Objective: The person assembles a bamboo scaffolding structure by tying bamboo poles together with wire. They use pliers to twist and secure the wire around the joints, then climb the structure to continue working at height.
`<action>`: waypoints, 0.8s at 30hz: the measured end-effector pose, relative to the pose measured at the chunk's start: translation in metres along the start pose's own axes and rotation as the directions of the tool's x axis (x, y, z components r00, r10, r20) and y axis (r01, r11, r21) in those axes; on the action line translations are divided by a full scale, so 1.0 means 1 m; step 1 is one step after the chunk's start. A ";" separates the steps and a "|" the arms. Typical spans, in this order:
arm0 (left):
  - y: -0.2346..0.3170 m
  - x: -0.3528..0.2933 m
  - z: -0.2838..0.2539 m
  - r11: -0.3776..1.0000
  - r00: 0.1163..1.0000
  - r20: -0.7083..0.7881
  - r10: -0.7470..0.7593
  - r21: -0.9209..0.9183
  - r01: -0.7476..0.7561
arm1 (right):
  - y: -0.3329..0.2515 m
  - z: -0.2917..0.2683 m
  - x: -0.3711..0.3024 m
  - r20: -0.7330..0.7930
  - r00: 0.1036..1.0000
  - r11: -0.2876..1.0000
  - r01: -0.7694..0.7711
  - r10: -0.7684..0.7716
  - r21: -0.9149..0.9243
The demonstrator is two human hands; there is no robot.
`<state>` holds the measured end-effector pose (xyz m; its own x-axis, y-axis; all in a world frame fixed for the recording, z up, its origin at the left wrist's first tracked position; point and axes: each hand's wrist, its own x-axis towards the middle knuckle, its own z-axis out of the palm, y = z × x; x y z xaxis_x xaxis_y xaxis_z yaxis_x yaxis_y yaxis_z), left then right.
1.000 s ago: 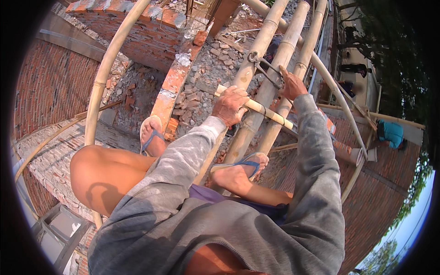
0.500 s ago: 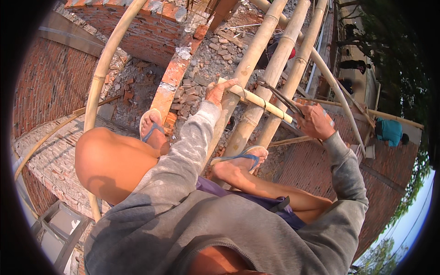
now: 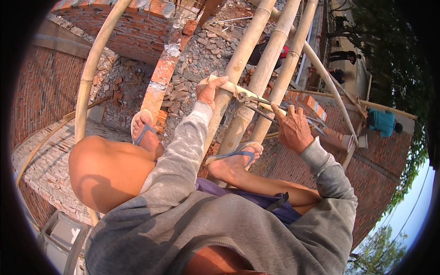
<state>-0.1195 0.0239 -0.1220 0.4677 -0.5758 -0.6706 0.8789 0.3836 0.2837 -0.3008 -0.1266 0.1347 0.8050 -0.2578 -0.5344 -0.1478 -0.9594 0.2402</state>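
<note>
The metal pincers (image 3: 244,97) lie across the middle of three bamboo poles, with their round head to the left and their two long handles pointing right. The head is right by a short bamboo strip (image 3: 230,86), but it is too small to tell if it bites on anything. The right hand (image 3: 295,129) has its fingers around the ends of the handles. The left hand (image 3: 210,93) grips the left end of the strip, and one finger points along it. The strip goes over the three poles from left to right, tilted a bit.

The left pole (image 3: 245,54), the middle pole (image 3: 273,49) and the right pole (image 3: 296,54) run side by side from near to far. Near the hands, the right foot (image 3: 245,157) wears a blue-strapped sandal and is by the poles. The left foot (image 3: 145,134) is farther left, at the near end of a narrow brick wall top (image 3: 161,86).

Broken bricks (image 3: 182,94) lie in a heap between that wall top and the poles. A big bent pole (image 3: 88,75) stands on the left side. On the far right, a slanting pole (image 3: 326,79) leans, and beyond it a person in a blue-green top (image 3: 382,121) bends over by a brick wall (image 3: 376,188).
</note>
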 end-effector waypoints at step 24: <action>-0.010 0.019 -0.027 0.998 0.994 0.089 0.065 -0.007 -0.065 | 0.026 -0.027 0.002 0.046 0.999 0.997 0.010 -0.007 -0.079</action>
<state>-0.1222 0.0281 -0.1560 0.5307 -0.6117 -0.5866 0.8459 0.4255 0.3215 -0.2869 -0.1488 0.1618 0.7788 -0.2561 -0.5725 -0.0937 -0.9501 0.2975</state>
